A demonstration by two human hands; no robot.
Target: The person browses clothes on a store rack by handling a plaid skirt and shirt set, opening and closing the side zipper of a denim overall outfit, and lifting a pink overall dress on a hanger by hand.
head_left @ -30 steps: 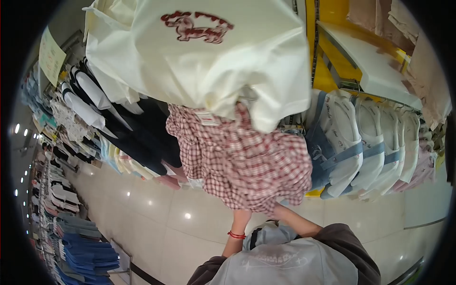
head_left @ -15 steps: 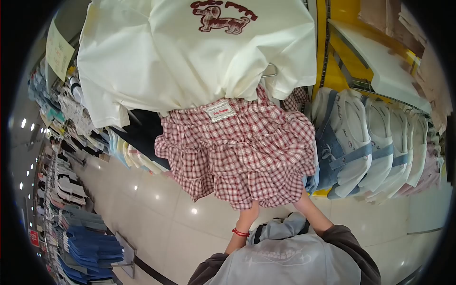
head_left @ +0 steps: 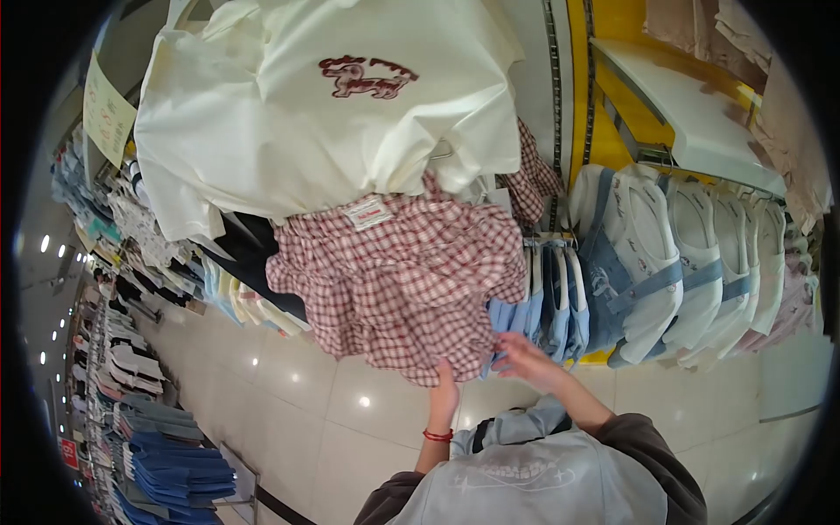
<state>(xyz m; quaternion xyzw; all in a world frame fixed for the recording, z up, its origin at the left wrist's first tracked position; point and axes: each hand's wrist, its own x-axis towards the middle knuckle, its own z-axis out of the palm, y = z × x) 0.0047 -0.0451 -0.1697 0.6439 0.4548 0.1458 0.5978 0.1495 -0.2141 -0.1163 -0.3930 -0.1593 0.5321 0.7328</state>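
Observation:
A red-and-white plaid ruffled skirt (head_left: 394,280) hangs below a cream shirt (head_left: 262,114) with a dachshund print. A white label (head_left: 367,213) sits at the skirt's waistband. My left hand (head_left: 444,391), with a red bracelet on the wrist, grips the skirt's bottom hem; its fingers are partly hidden by the cloth. Just beside the hem's right edge is my right hand (head_left: 529,363), fingers apart and holding nothing. Whether its fingertips brush the fabric, I cannot tell.
White shirts with denim straps (head_left: 647,262) hang on a rail at the right, beside blue garments (head_left: 556,302). A white shelf (head_left: 691,114) juts out above. At the left stand racks of clothes (head_left: 175,455) and a price sign (head_left: 107,112). Pale tiles (head_left: 350,437) cover the floor.
Both hands were under the skirt, hidden by it; now they show at its hem. My right hand has come away from the cloth. The outfit has shifted left, uncovering blue garments behind.

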